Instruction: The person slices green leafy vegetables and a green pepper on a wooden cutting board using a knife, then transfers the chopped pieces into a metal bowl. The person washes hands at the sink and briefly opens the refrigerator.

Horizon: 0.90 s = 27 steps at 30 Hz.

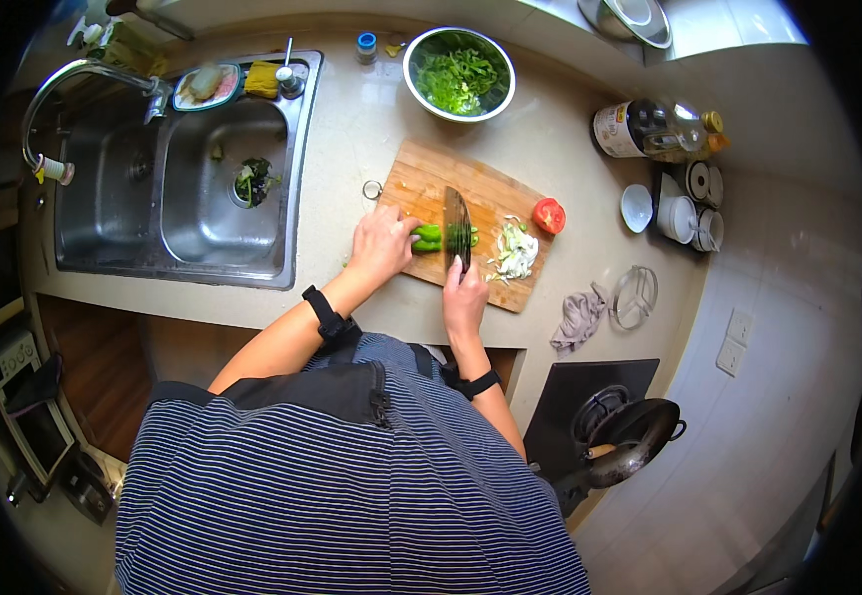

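Note:
My left hand [384,244] holds a green pepper [427,238] down on the wooden cutting board [416,182]. In my right hand [466,297] is the handle of a kitchen knife [457,219], its blade standing across the pepper's right end. Small green slices [474,236] lie just right of the blade. Farther right on the board is a pile of chopped white and pale green pieces [516,253], perhaps scallion or garlic. A cut tomato half [549,216] sits at the board's right edge. Beyond the board stands a steel bowl [410,85] of cut green vegetable [460,78].
A double steel sink [291,223] with scraps in its drain is on the left. Bottles [617,130], a small white bowl [636,208], a crumpled cloth [581,316] and a round wire rack [634,297] are on the right. A wok [635,446] rests by the stove [561,401].

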### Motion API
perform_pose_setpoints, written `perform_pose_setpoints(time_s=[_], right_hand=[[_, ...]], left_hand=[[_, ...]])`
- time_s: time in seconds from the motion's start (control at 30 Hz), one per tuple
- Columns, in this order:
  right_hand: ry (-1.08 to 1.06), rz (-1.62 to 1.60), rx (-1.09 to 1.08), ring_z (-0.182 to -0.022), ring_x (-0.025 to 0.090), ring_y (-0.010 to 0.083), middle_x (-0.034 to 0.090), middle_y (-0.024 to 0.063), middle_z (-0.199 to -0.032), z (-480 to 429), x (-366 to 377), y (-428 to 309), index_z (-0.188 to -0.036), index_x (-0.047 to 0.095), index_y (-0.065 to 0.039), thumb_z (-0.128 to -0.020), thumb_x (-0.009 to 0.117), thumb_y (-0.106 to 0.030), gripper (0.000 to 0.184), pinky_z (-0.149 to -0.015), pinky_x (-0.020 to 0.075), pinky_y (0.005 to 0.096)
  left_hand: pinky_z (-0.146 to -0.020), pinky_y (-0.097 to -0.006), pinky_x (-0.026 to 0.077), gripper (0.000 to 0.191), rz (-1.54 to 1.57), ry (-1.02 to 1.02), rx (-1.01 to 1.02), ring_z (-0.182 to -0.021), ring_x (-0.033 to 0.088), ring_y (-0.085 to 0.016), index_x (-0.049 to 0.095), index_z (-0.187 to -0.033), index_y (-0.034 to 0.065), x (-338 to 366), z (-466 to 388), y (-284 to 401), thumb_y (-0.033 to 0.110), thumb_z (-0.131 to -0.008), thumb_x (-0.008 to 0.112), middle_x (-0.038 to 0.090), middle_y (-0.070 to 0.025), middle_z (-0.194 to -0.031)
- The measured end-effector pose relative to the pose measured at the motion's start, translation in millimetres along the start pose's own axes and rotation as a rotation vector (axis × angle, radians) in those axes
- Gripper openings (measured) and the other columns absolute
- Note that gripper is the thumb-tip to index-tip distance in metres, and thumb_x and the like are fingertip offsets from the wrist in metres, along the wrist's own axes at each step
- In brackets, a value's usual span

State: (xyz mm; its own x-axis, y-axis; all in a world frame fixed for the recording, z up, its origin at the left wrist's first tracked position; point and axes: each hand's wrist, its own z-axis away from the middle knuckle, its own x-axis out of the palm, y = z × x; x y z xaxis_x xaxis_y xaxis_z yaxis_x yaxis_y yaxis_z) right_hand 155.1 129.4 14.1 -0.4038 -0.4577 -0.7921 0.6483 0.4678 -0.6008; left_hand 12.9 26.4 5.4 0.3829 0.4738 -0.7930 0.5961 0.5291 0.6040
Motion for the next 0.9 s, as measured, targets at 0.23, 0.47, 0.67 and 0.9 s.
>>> perform_pose_setpoints(time_s=[0.23, 0.47, 0.67, 0.9], right_hand=[[0.024, 0.094, -0.159, -0.061, 0.061, 0.0457, 0.06, 0.0253, -0.064, 19.9, -20.8, -3.2, -0.085, 0.053, 0.0, -0.098, 0.057, -0.016, 0.021, -0.054, 0.0465, 0.0532], [-0.055, 0.144, -0.098, -0.062, 0.061, 0.0461, 0.06, 0.0268, -0.065, 19.8, -10.1, 0.6, -0.084, 0.053, 0.0, -0.098, 0.057, -0.018, 0.024, -0.054, 0.0472, 0.0535], [-0.012, 0.02, 0.0, -0.064, 0.062, 0.0465, 0.061, 0.0279, -0.068, 2.8, 6.5, 3.9, -0.084, 0.055, 0.003, -0.099, 0.055, -0.019, 0.026, -0.056, 0.0471, 0.0538], [0.041, 0.011, -0.012, -0.064, 0.062, 0.0445, 0.062, 0.0263, -0.069, 5.9, -12.9, -0.7, -0.086, 0.057, 0.003, -0.099, 0.056, -0.019, 0.026, -0.056, 0.0471, 0.052]], left_hand=[[-0.075, -0.0422, 0.051, 0.022, -0.031, -0.02, -0.015, -0.085, 0.062, -0.032, 0.064, -0.091, 0.0054, 1.1, -1.1, -0.8, 0.011, -0.074, 0.076, 0.063, -0.0128, -0.084], [-0.075, -0.0425, 0.051, 0.021, -0.018, -0.008, -0.004, -0.085, 0.062, -0.032, 0.063, -0.089, 0.0053, 0.0, -0.3, 1.0, 0.012, -0.074, 0.076, 0.063, -0.0125, -0.084], [-0.074, -0.043, 0.051, 0.02, -0.015, -0.019, -0.003, -0.086, 0.062, -0.033, 0.063, -0.087, 0.0054, -0.5, -0.3, 2.5, 0.012, -0.074, 0.077, 0.063, -0.0123, -0.084], [-0.073, -0.044, 0.051, 0.019, -0.009, -0.022, -0.017, -0.086, 0.062, -0.033, 0.065, -0.086, 0.0054, 1.1, -4.0, 6.6, 0.015, -0.075, 0.076, 0.063, -0.013, -0.085]])
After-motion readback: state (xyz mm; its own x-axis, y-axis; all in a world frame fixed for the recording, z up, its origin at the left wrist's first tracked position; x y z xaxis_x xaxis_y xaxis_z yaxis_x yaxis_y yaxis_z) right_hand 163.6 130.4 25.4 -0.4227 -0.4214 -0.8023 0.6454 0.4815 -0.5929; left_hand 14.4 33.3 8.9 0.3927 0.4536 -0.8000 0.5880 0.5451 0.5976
